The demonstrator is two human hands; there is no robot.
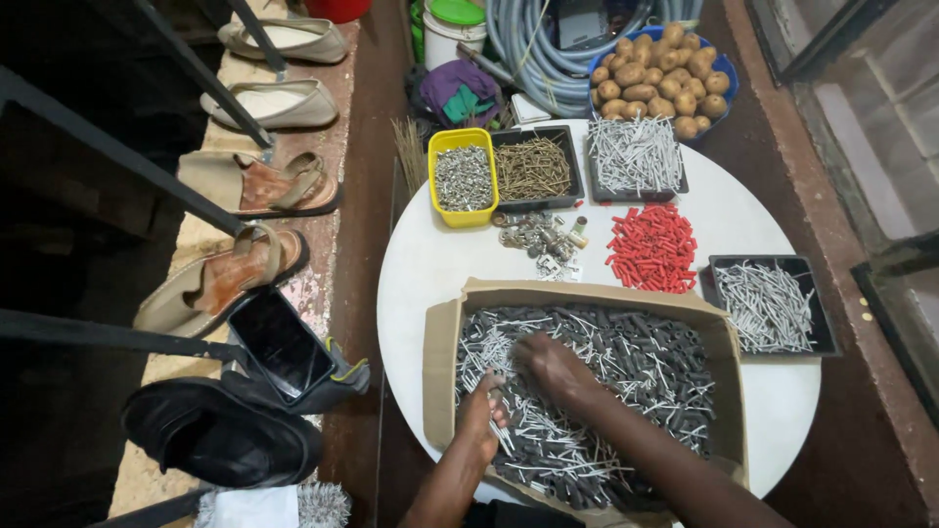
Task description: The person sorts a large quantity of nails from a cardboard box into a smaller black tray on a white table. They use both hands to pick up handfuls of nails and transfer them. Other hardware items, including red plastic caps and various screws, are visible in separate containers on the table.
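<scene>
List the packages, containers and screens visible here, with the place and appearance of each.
Cardboard box: front of the white table, brown, open, full of grey plugs and nails; both hands inside.
Yellow tray: table's back left, rectangular, silver screws.
Black trays: right edge and back, rectangular, nails.
Blue basin: behind the table, potatoes.
Phone: left ledge, dark screen.

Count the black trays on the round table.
3. One black tray of brown screws sits beside the yellow tub, one of silver nails sits before the potatoes, one at the table's right edge.
</scene>
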